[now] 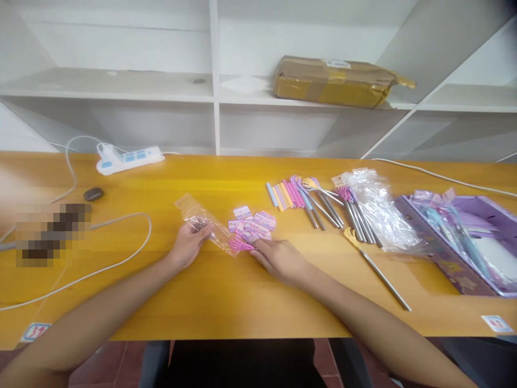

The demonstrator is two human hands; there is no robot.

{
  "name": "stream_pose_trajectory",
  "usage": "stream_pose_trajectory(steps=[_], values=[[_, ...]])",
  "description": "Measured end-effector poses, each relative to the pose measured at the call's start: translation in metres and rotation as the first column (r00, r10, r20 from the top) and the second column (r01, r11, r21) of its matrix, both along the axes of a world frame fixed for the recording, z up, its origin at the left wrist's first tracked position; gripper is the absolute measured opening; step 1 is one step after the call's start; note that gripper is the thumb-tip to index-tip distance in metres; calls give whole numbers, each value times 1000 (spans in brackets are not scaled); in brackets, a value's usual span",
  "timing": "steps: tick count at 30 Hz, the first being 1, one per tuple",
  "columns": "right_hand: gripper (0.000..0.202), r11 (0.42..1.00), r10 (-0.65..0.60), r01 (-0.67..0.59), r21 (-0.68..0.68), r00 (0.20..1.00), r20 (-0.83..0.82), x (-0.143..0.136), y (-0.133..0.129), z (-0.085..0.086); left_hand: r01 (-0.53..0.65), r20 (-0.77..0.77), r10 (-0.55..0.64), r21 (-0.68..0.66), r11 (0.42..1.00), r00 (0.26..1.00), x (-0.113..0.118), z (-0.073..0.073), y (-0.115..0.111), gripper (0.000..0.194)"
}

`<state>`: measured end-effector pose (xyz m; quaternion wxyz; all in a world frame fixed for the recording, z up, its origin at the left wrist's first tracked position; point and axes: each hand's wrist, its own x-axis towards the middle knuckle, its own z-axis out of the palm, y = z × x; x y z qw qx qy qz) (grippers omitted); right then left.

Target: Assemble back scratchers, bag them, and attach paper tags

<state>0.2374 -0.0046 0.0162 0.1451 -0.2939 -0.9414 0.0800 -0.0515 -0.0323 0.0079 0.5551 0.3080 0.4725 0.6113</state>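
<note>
My left hand [191, 240] is closed on a narrow clear plastic bag [186, 203], which slants down to the right. My right hand [280, 258] grips a pink back scratcher [241, 245] close to its claw head. That head lies at the lower end of the bag; I cannot tell whether it is inside. Most of the scratcher's rod is hidden by my right hand. Just behind lies a loose pile of small purple and pink printed cards [254, 223]. To the right, a yellow-headed back scratcher [377, 269] with a metal rod rests alone on the table.
Coloured handle sleeves [285, 195], more back scratchers [355, 210] and a heap of clear bags [383, 215] lie at the right. Beyond them stands a purple box [456, 272] with bagged items. A power strip [131, 160] and cables lie left. A taped parcel [335, 83] sits on the shelf.
</note>
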Motion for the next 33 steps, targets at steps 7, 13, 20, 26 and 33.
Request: stream_pose_trajectory(steps=[7, 13, 20, 26, 33], values=[[39, 997, -13, 15, -75, 1000, 23, -1, -1, 1, 24, 36, -24, -7, 1000, 999, 2, 5, -3, 40], [37, 995, -3, 6, -101, 999, 35, -2, -1, 2, 142, -48, -140, 46, 989, 989, 3, 6, -6, 38], [33, 989, -6, 3, -147, 1000, -22, -3, -1, 0, 374, -287, -343, 60, 925, 894, -2, 1, -6, 33], [26, 983, -11, -14, -185, 991, -130, -3, -4, -2, 382, -346, -353, 17, 924, 869, -4, -1, -6, 36], [31, 971, -101, 46, -235, 968, -228, -5, -7, -3, 380, -347, -360, -11, 925, 866, -2, -2, -8, 37]])
